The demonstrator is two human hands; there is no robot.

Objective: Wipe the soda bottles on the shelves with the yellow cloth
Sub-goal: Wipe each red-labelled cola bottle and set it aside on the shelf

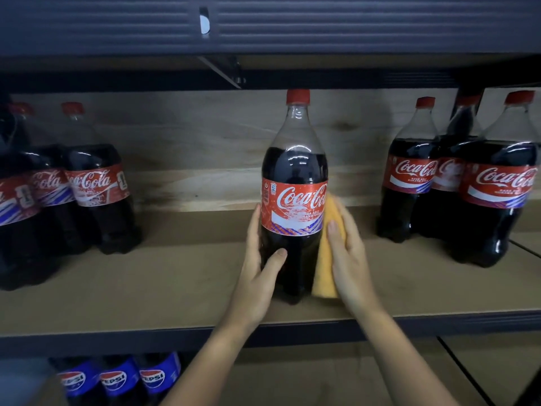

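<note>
Midway along the shelf (175, 288), apart from its neighbours, stands the Coca-Cola bottle (294, 183) upright. Our left hand (260, 268) curls round its lower body; our right hand (347, 253) presses the yellow cloth (325, 259) flat against its right side. Risk: an uneven push near the base tips the bottle, or the cloth slips free.

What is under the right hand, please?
The yellow cloth lies under the right hand, pressed against the Coca-Cola bottle. The hand covers much of the cloth, so its full shape cannot be seen.
</note>
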